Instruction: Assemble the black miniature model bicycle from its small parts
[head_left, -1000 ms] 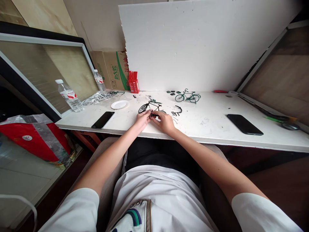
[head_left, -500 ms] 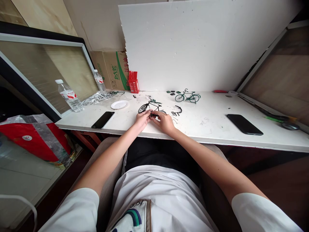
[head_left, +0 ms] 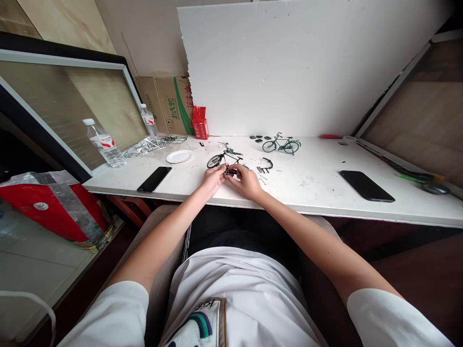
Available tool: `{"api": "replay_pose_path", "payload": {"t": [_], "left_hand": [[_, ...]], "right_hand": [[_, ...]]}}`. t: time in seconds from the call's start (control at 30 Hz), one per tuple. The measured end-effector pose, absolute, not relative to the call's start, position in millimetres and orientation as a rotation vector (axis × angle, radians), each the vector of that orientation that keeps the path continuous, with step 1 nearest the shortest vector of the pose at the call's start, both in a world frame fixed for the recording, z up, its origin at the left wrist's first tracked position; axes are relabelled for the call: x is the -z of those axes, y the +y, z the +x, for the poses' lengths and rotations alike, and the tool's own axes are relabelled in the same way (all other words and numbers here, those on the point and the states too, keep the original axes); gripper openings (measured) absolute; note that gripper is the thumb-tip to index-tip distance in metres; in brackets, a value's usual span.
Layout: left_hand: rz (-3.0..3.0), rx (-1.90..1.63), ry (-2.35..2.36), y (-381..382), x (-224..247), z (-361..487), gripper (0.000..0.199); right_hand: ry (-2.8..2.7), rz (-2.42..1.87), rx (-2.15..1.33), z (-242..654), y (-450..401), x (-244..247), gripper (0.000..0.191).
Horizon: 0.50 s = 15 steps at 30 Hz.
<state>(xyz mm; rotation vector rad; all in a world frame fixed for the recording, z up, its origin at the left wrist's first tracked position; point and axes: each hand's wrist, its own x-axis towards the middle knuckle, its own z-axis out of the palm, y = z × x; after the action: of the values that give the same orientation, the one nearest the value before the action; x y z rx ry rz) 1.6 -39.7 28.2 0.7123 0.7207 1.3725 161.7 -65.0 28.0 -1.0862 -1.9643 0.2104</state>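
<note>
A small black model bicycle [head_left: 215, 161] is tilted between my hands near the front of the white table. My left hand [head_left: 214, 179] has its fingers closed around the lower part of the bicycle frame. From the other side, my right hand [head_left: 249, 182] pinches the dark part low on the bicycle, its fingers bent and close to the left fingertips. The hands cover the bicycle's lower middle and most of one wheel. Just right of them lie a curved black piece and small black parts [head_left: 266, 165]. A finished-looking green model bicycle [head_left: 281, 145] stands farther back.
Two dark phones [head_left: 155, 179] lie on the table, one at each side. A white plate [head_left: 179, 156], two water bottles [head_left: 104, 142], parts frames [head_left: 170, 141] and a red box [head_left: 200, 123] are to the left. Pliers-like tools [head_left: 415, 178] lie at far right.
The fingers of my right hand have shifted very slightly on the black bicycle. The bicycle has barely moved, and both hands keep hold of it.
</note>
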Motion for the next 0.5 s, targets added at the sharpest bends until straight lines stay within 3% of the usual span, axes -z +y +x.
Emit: {"api": "replay_pose_path", "payload": {"t": [0.5], "left_hand": [[0.722,-1.379,0.734,-40.5,-29.0,2.5,0.011]], "right_hand": [[-1.955,-1.08,-0.217,161.7,-65.5,-28.4,0.033]]}}
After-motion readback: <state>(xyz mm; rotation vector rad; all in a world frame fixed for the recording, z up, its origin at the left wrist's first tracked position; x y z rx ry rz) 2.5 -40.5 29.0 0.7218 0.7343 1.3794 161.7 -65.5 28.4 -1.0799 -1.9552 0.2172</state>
